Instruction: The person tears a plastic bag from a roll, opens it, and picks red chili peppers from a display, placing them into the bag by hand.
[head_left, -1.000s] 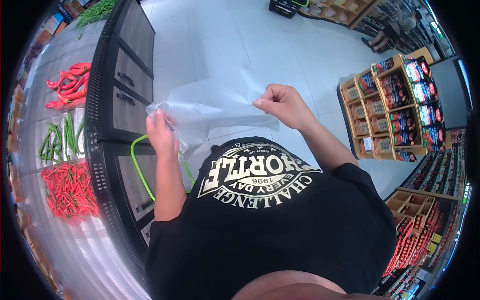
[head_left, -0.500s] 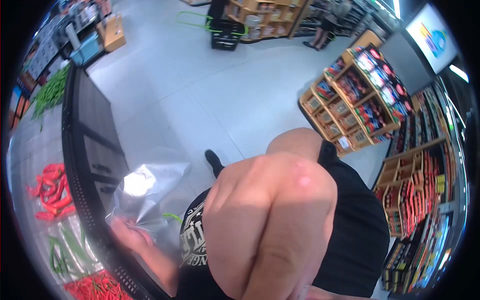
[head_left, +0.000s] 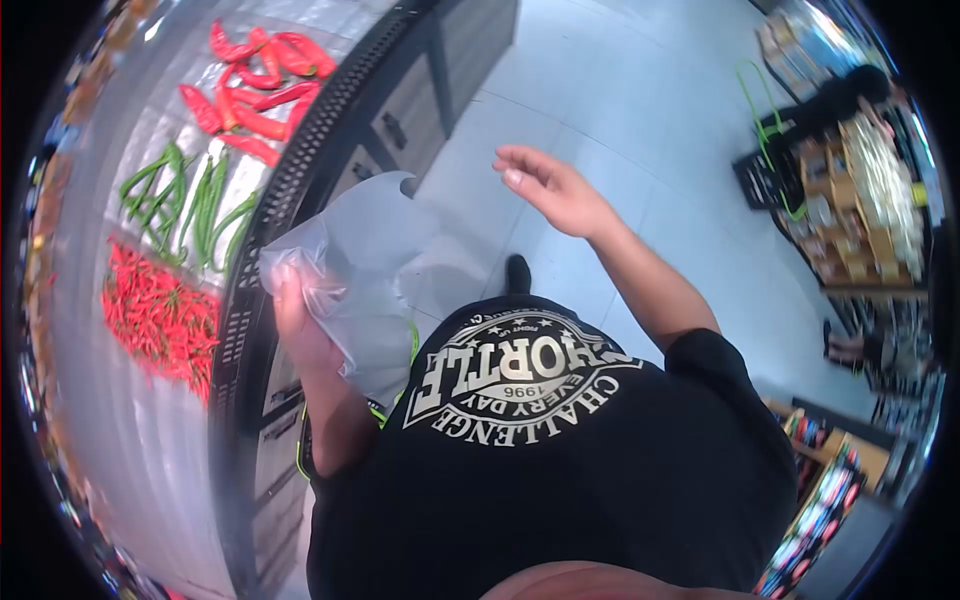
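My left hand (head_left: 289,305) is closed on a thin clear plastic bag (head_left: 365,235) beside the black rim of the produce stand. The bag hangs loose to the right of the hand, over the stand's side and the floor. Out over the floor, my right hand (head_left: 558,192) is held up with its fingers stretched forward and nothing visible in it. Large red chili peppers (head_left: 262,85) lie on the stand, beyond my left hand. Nearer are long green peppers (head_left: 205,210) and a heap of small red chilies (head_left: 160,315).
The produce stand's perforated black rim (head_left: 285,190) runs along my left. A black shopping basket (head_left: 768,180) with a green handle stands on the floor at the far right, near wooden shelves (head_left: 850,200). A person's legs (head_left: 850,345) show at the right edge.
The view has swung toward the produce stand. My right hand has moved from close before the camera to farther out over the floor. The bag stays in my left hand.
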